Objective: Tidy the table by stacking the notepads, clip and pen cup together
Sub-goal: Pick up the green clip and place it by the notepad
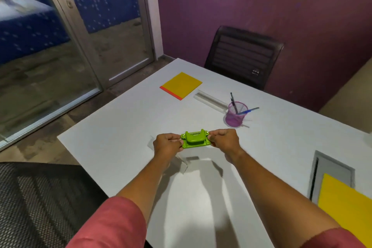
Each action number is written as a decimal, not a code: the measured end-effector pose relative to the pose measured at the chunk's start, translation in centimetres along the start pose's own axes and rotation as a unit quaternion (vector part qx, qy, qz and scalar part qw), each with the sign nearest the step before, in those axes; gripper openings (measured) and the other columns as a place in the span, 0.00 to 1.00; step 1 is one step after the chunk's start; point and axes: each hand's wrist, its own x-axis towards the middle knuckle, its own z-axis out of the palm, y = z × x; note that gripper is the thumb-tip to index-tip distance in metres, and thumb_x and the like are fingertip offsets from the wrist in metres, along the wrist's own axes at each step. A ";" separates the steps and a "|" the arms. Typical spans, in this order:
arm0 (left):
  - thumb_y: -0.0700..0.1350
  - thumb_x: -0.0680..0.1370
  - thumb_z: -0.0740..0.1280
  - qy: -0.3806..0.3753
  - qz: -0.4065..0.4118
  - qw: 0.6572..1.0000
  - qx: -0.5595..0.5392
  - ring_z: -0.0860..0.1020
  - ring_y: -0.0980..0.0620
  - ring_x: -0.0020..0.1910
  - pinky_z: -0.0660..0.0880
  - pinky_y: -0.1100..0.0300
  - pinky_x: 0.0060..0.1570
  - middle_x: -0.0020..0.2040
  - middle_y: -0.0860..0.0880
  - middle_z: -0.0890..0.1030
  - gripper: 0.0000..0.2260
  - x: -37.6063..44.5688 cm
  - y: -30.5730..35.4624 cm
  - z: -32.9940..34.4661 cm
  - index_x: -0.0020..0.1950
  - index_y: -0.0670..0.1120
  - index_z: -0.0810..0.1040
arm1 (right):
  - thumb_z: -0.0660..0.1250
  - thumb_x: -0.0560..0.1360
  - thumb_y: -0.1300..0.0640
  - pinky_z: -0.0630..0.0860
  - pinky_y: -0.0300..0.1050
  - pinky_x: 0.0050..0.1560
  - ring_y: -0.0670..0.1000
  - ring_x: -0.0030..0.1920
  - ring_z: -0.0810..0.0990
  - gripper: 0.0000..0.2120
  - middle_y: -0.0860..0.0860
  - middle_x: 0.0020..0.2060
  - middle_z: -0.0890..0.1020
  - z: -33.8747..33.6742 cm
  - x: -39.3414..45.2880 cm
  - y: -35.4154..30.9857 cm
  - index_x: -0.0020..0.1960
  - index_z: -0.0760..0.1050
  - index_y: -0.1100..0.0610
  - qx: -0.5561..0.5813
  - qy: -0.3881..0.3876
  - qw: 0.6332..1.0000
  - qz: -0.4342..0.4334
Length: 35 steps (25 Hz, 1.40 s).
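We hold the green clip (195, 139) above the surface (120, 127), left hand (168, 145) and right hand (223, 141) each clamped on one end.

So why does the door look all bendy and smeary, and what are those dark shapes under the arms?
Head view: the wide-angle lens bends the glass door near the edge, and it looks smeared. The dark shapes on the table are arm shadows. The green clip stays sharp in the middle.

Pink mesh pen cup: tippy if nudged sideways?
Likely yes. The pen cup looks like light wire mesh, and its pens lean out past the rim, raising the weight. It stands free on the table, so it may slide first.
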 end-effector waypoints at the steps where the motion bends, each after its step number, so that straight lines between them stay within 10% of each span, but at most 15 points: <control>1: 0.32 0.72 0.73 -0.015 -0.003 1.000 -0.006 0.82 0.50 0.36 0.80 0.66 0.33 0.41 0.43 0.83 0.08 -1.0 -0.3 1.1 0.50 0.38 0.83 | 0.73 0.70 0.70 0.79 0.40 0.39 0.52 0.38 0.82 0.05 0.56 0.37 0.84 -1.6 -0.8 0.4 0.42 0.84 0.61 0.004 0.014 1.000 0.002; 15: 0.30 0.73 0.70 -0.200 -0.009 0.979 0.032 0.82 0.44 0.45 0.82 0.54 0.46 0.51 0.36 0.82 0.06 -11.2 -4.9 12.9 0.47 0.39 0.80 | 0.73 0.69 0.68 0.82 0.51 0.53 0.57 0.46 0.85 0.13 0.54 0.38 0.85 -17.6 -10.0 6.7 0.35 0.83 0.51 0.018 0.166 0.986 0.017; 24: 0.29 0.73 0.67 -0.290 -0.019 0.952 0.100 0.81 0.44 0.43 0.81 0.52 0.47 0.49 0.39 0.80 0.07 -16.7 -6.5 19.9 0.45 0.40 0.77 | 0.74 0.70 0.66 0.81 0.54 0.56 0.56 0.49 0.84 0.08 0.57 0.45 0.86 -23.7 -14.7 10.8 0.49 0.85 0.62 0.025 0.309 0.950 0.037; 35: 0.34 0.66 0.65 -0.357 -0.035 0.917 0.174 0.83 0.46 0.39 0.83 0.51 0.49 0.42 0.43 0.85 0.10 -20.4 -9.1 25.8 0.39 0.45 0.84 | 0.68 0.72 0.61 0.73 0.43 0.34 0.53 0.32 0.75 0.06 0.55 0.30 0.79 -26.3 -19.6 13.9 0.40 0.81 0.64 0.178 0.466 0.849 0.174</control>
